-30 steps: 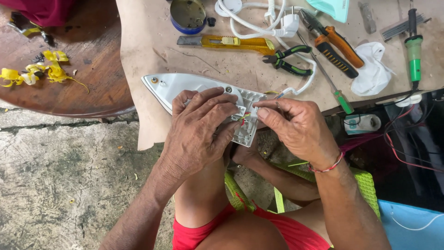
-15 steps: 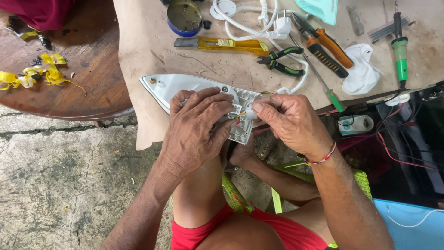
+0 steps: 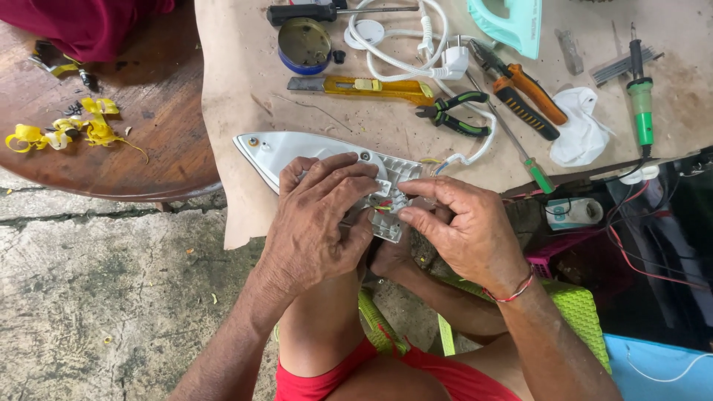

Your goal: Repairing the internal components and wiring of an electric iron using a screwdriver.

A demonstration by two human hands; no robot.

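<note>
A white, pointed iron body lies at the near edge of the paper-covered bench, tip to the left. My left hand grips its rear end, fingers curled over the top. My right hand pinches at the small red and yellow wires in the open rear terminal block. A white cord runs from the iron's rear up to a plug. What lies under my palms is hidden.
On the bench: yellow utility knife, green-handled pliers, orange-handled pliers, green soldering iron, round tin, teal iron cover, white cloth. Brown round table with yellow scraps at left. Concrete floor below.
The view has shifted slightly. My hands stay on the iron's rear; the right fingers have moved a little closer onto the wires.
</note>
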